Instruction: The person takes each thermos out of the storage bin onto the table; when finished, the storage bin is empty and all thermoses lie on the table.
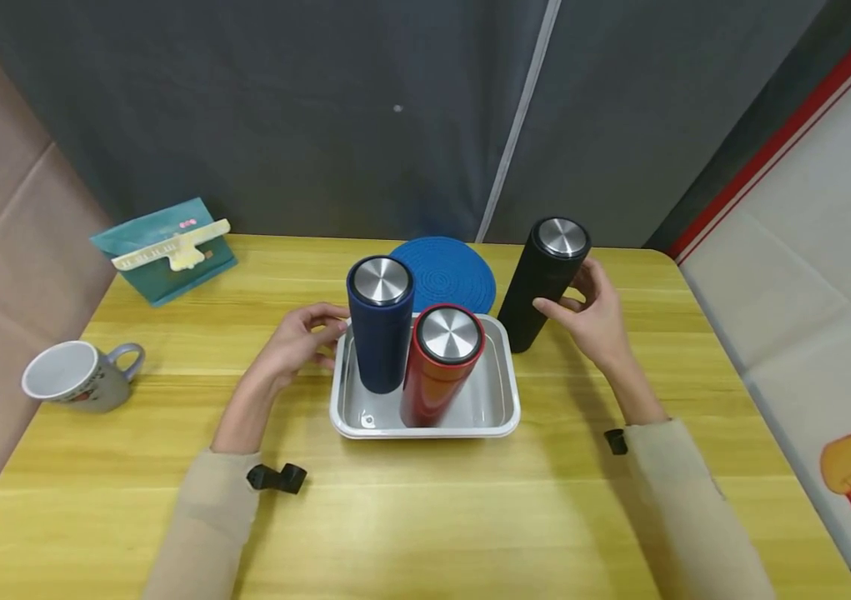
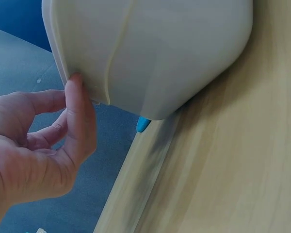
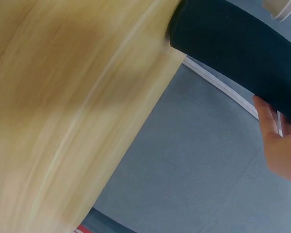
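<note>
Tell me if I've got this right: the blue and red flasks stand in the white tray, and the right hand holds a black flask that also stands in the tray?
Not quite. The black flask that the right hand holds stands on the wooden table, outside the white tray, as the head view shows. The blue flask and red flask do stand in the tray.

Matt black flask [image 1: 541, 283], brushed-metal lid
</note>
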A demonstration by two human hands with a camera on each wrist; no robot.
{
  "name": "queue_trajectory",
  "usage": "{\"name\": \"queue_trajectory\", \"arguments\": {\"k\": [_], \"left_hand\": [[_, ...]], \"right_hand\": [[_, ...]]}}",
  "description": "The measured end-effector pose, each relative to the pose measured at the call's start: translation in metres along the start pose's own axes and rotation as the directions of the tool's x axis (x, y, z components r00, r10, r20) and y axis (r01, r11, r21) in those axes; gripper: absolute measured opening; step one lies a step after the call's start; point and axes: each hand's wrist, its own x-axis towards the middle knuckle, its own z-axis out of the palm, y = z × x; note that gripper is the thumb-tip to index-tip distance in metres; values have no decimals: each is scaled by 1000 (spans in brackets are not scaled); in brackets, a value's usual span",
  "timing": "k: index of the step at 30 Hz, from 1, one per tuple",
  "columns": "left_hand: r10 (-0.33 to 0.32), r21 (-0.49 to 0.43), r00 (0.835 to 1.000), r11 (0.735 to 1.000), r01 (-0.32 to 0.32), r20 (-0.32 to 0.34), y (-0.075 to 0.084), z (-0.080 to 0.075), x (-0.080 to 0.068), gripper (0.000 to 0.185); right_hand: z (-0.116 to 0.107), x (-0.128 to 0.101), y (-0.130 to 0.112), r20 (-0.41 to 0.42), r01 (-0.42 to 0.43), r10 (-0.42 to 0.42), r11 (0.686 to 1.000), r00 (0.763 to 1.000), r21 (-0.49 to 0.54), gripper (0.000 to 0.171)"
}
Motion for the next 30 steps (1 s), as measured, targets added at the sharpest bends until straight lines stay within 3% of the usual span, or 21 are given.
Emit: {"name": "queue_trajectory", "arguments": {"k": [7, 15, 30], "left_hand": [[6, -28, 1000, 1000, -6, 6, -1, -1, -1, 31], [-1, -30, 1000, 1000, 2, 7, -1, 0, -1, 32], [-8, -33, 1000, 999, 8, 21, -2, -1, 0, 33]], "right_hand": [[3, -2, -1, 21, 0, -1, 1000, 1000, 21, 61], [-4, 3, 25, 19, 15, -17, 997, 1000, 69, 65], [-10, -2, 28, 28, 14, -17, 993, 999, 114, 66]]}}
